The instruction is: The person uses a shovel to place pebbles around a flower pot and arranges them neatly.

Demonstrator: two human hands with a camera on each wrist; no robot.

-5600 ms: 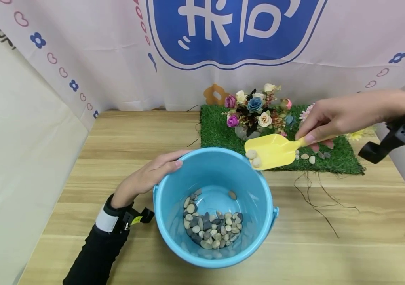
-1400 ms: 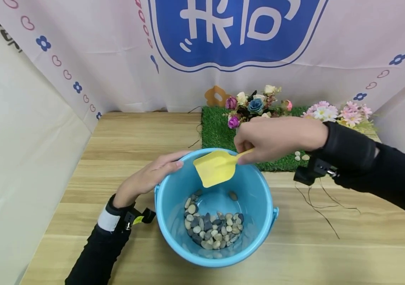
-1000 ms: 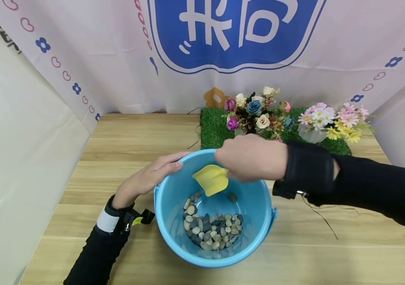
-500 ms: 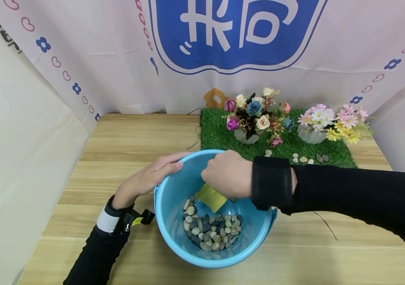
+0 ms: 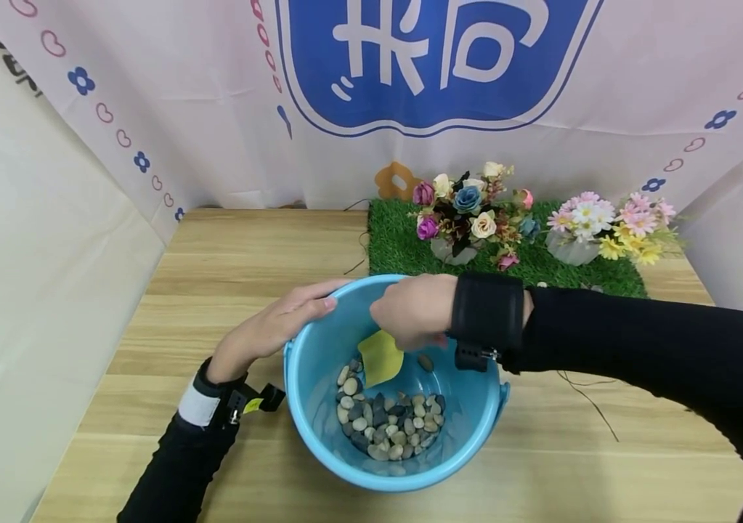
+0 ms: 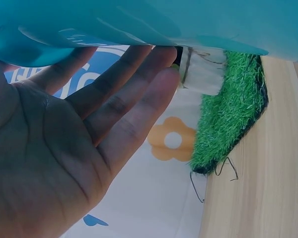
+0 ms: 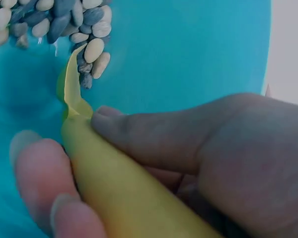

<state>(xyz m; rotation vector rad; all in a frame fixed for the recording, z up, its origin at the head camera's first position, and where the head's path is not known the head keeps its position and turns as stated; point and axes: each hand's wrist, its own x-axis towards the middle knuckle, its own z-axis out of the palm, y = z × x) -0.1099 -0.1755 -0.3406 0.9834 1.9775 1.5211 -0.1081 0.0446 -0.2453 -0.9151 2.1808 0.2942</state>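
Note:
A light blue plastic bucket [image 5: 319,407] stands on the wooden table, with several grey and cream pebbles [image 5: 389,421] heaped on its bottom. My right hand [image 5: 412,312] reaches over the far rim and grips the handle of a small yellow scoop [image 5: 380,357], whose blade points down at the pebbles [image 7: 74,25]. In the right wrist view, thumb and fingers wrap the scoop's handle [image 7: 114,193]. My left hand [image 5: 274,324] lies with straight fingers [image 6: 124,109] against the bucket's outer left wall [image 6: 139,25].
A green turf mat [image 5: 397,240] lies behind the bucket with two flower arrangements [image 5: 469,211] [image 5: 606,225] on it. Thin brown strands [image 5: 590,407] trail on the table at the right. A printed curtain [image 5: 214,109] closes the back and sides.
My right hand carried the scoop from the turf mat over the bucket and lowered it inside, blade tipped down toward the pebbles. The left hand stayed on the bucket.

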